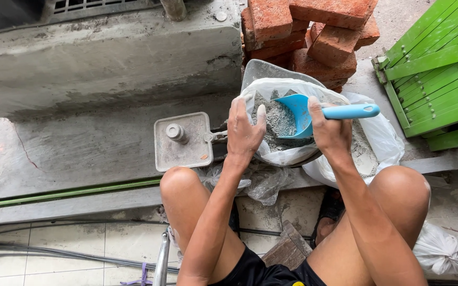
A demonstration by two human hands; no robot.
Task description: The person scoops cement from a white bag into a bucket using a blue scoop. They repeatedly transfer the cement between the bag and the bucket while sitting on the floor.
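Two bare hands work over a clear plastic bag point(287, 153) of grey cement powder point(276, 123) just right of the frame's centre, between the squatting person's knees. The left hand point(244, 130) pinches the bag's near rim, thumb inside and fingers outside, holding the mouth open; its grip is closed on the plastic. The right hand point(331, 132) is wrapped firmly around the handle of a blue plastic scoop point(314, 114), whose blade is dug into the powder with some grey already lying in it. The bag sits partly inside a larger white sack point(382, 140) that also holds powder, and both rest on a concrete ledge point(80, 143). To the left of the bag, touching or just beside it, lies a square grey metal plate with a round knob point(182, 140). A stack of red bricks point(314, 37) stands behind the bag at the top of the frame, and green wooden slats point(436, 74) lean at the upper right. The risks I judge from here: the thin plastic is held by one pinch only, so if the left fingers slip the rim could fold and powder would spill over the ledge onto the tiled floor point(54, 249); a quick lift of the loaded scoop could throw dust up toward the face; and the blade's edge pressed hard against the bag wall could tear it.
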